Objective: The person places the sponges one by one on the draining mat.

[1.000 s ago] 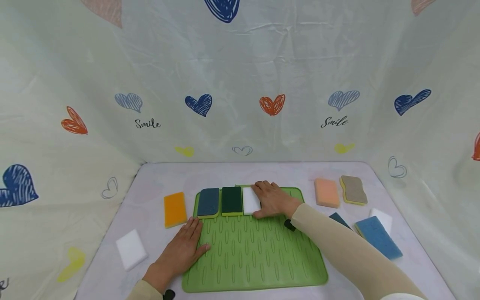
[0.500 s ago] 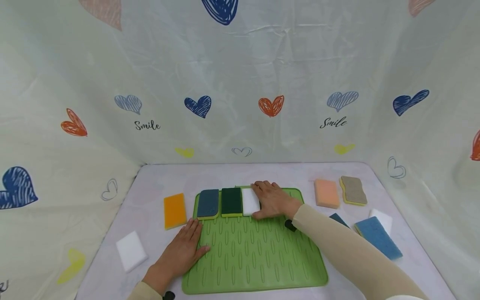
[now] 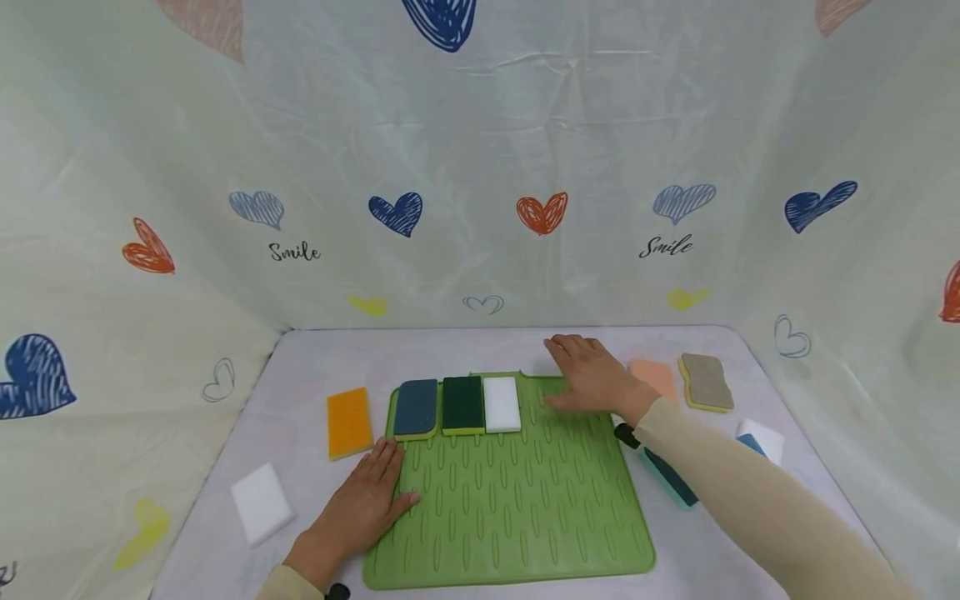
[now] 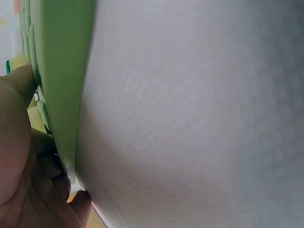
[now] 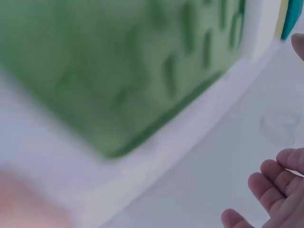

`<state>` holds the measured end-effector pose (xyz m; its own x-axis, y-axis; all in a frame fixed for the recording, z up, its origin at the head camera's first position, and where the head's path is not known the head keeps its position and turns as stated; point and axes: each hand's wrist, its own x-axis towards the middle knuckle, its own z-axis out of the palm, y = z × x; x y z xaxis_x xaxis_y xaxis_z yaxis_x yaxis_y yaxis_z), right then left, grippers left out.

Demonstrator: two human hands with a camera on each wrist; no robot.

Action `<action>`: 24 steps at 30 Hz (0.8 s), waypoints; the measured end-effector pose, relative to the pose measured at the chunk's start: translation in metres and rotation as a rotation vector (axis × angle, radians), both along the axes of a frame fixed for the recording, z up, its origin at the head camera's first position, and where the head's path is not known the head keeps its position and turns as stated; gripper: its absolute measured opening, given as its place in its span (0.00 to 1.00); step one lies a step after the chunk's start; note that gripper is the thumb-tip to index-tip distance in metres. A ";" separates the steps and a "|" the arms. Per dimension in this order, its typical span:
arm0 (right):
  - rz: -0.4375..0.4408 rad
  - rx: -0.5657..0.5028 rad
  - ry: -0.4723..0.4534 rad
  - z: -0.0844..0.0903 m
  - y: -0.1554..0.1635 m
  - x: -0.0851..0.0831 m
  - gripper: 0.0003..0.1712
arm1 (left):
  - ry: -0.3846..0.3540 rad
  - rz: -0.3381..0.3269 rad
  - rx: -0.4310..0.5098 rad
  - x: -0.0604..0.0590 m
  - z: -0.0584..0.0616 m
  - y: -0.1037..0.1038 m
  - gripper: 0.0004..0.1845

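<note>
A green ribbed mat (image 3: 517,517) lies in the middle of the table. Along its far edge sit a blue sponge (image 3: 416,407), a dark green sponge (image 3: 462,403) and a white sponge (image 3: 502,404), side by side. My left hand (image 3: 367,504) rests flat on the mat's left edge (image 4: 61,85), fingers straight. My right hand (image 3: 592,375) hovers open above the mat's far right corner (image 5: 142,85), empty, close to a peach sponge (image 3: 656,375). Its fingertips (image 5: 270,185) show spread in the right wrist view.
An orange sponge (image 3: 349,422) and a white sponge (image 3: 260,501) lie left of the mat. On the right are a grey-topped yellow sponge (image 3: 707,382), a white sponge (image 3: 763,438) and a teal sponge (image 3: 670,479) partly under my sleeve. Heart-print cloth walls enclose the table.
My right hand has let go of the white sponge on the mat and moved right and farther away, toward the peach sponge. The left hand has stayed in place.
</note>
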<state>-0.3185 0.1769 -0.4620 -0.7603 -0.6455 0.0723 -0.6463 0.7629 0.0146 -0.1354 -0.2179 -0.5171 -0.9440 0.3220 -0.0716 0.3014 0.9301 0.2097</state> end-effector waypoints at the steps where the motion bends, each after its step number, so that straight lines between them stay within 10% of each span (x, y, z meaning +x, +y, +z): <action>1: -0.013 0.002 0.006 0.002 0.009 -0.002 0.60 | -0.002 0.000 0.002 0.000 0.000 0.000 0.43; 24: -0.239 0.130 -0.140 -0.001 0.150 0.002 0.63 | 0.013 -0.003 0.004 0.001 -0.001 0.001 0.42</action>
